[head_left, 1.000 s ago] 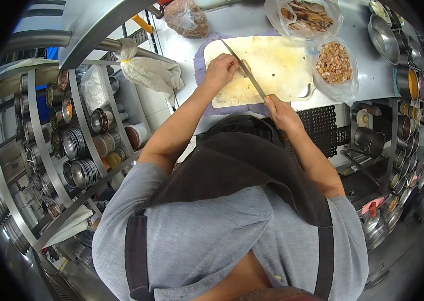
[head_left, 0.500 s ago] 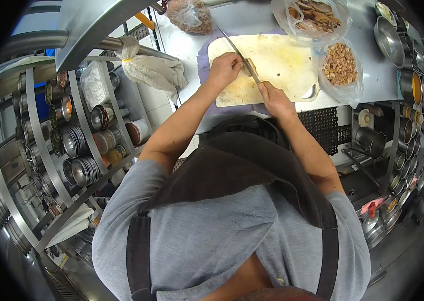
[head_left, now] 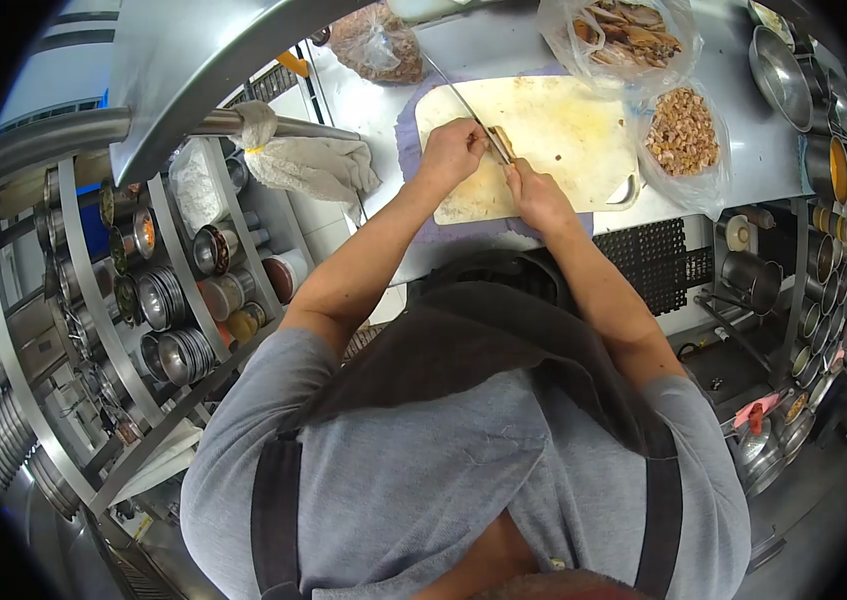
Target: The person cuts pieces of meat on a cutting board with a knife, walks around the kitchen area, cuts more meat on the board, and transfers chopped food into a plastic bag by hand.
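A long knife (head_left: 456,93) lies slantwise over the left part of the pale cutting board (head_left: 573,130), its tip past the board's upper left edge. My right hand (head_left: 540,200) is closed around its handle. Beside the blade, my left hand (head_left: 454,152) has its fingers pinched together at the near side; what they hold, if anything, is too small to name. A thin brownish piece (head_left: 503,141) rests against the right side of the blade. Under the board is a purple cloth (head_left: 409,135).
Right of the board, one clear bag holds diced pieces (head_left: 681,132); another holds brown slices (head_left: 628,35). A tied bag (head_left: 376,45) sits at the upper left. A towel (head_left: 308,165) hangs on a rail. Metal bowls (head_left: 781,80) stand far right.
My right hand and the knife have moved left and back along the blade's line, so the tip reaches farther past the board. My left hand stays beside the blade. The whole view has shifted slightly.
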